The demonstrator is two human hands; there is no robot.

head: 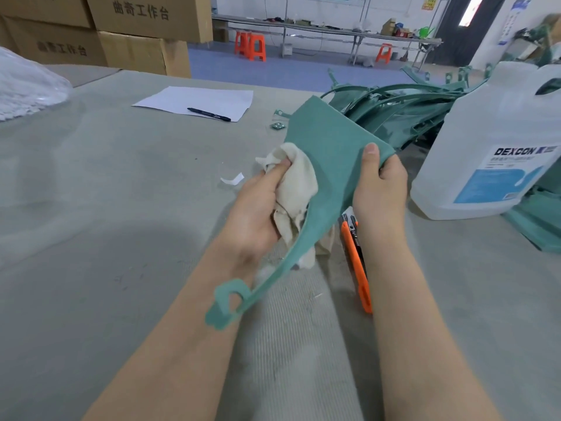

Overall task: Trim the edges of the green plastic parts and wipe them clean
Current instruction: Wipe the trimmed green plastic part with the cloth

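Paper (200, 100) with a pen (209, 114) on it sits back left on the counter (91, 192), well away from the action. Moving right, the left hand (258, 211) has a tight grip on a bunched-up off-white cloth (299, 183), fingers curled round it, pressing it onto the green plastic part (331, 141). That part is held up off the counter between both hands, and its thin tabbed tail hangs down past the left forearm. The right hand (384, 189) pinches the far edge, thumb on top and fingers behind.

Looks like the wiping stage to me. My worry is that the sheet is thin and only pinched at one edge, so a hard rub could buckle it or pull it free. The orange utility knife (361, 278) also lies right under the right wrist, and I can't tell if the blade's out. The cleaner jug (485, 165) is close enough to bump.
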